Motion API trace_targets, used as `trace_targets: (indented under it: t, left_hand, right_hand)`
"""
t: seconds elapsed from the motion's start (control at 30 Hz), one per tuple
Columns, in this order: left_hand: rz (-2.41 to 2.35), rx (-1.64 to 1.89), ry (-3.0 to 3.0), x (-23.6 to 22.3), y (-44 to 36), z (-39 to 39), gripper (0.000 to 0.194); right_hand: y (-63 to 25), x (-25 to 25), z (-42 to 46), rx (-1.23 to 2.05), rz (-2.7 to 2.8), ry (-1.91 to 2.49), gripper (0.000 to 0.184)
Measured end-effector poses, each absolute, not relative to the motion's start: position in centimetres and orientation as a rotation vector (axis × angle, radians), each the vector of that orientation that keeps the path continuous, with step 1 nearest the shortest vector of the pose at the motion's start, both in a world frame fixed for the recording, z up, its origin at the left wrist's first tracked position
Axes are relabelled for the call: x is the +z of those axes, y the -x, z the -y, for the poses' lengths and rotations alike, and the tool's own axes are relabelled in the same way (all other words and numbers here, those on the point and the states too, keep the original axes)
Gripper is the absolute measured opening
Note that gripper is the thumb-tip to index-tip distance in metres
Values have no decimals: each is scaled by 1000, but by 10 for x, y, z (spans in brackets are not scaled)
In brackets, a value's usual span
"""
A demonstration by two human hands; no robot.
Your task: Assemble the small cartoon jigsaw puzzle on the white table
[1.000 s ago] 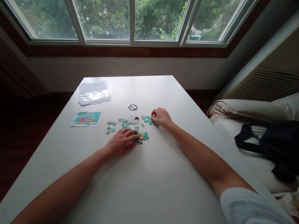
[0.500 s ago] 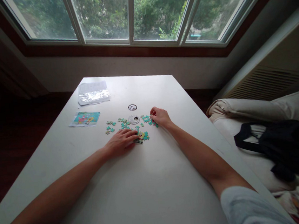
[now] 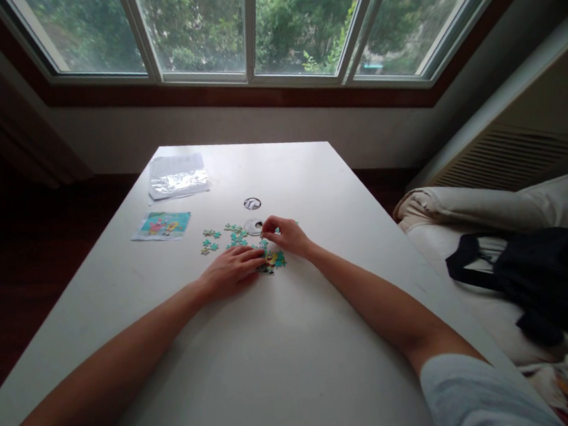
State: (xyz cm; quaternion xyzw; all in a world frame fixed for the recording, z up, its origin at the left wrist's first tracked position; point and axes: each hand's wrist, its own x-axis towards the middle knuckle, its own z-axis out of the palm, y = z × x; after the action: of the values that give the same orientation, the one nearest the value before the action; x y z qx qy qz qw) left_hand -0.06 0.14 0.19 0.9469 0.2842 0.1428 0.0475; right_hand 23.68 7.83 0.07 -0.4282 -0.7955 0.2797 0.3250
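Observation:
My left hand (image 3: 233, 270) lies flat with fingers stretched out, its fingertips resting on a partly joined jigsaw puzzle (image 3: 277, 260) in yellow and teal. Thumb and index finger of my right hand (image 3: 286, 235) are pinched together just above the joined part's far edge. They hold a small puzzle piece, mostly hidden by the fingers. Loose teal puzzle pieces (image 3: 236, 234) lie beyond my left hand, with a few more (image 3: 209, 241) to their left. Other pieces on the right are largely covered by my right hand.
On the white table (image 3: 258, 363), a picture card (image 3: 163, 226) lies at the left, below a clear plastic bag with papers (image 3: 178, 176). Two round fittings, one farther (image 3: 252, 204) and one nearer (image 3: 252, 227), are set in the tabletop. Dark clothing (image 3: 546, 275) lies on a pale couch at right.
My right hand has moved left from the pieces at the right to above the joined part, its fingers pinched. My left hand stays in place.

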Motion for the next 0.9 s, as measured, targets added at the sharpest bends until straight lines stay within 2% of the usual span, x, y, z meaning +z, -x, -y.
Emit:
trace_targets:
  t: [0.23,0.47,0.9]
  left_hand:
    - [-863,447,-2899,-2,1,-3,41]
    - [-864,439,-2905,-2,0,-3,39]
    - [-865,459,-2891,-1,-1,-3,38]
  right_hand:
    - [-226,-7,-73,793,2116,1022,3]
    - [-226,-10,-74,798,2135,1024,6]
    - [-226,-20,-83,539,2262,1095,3]
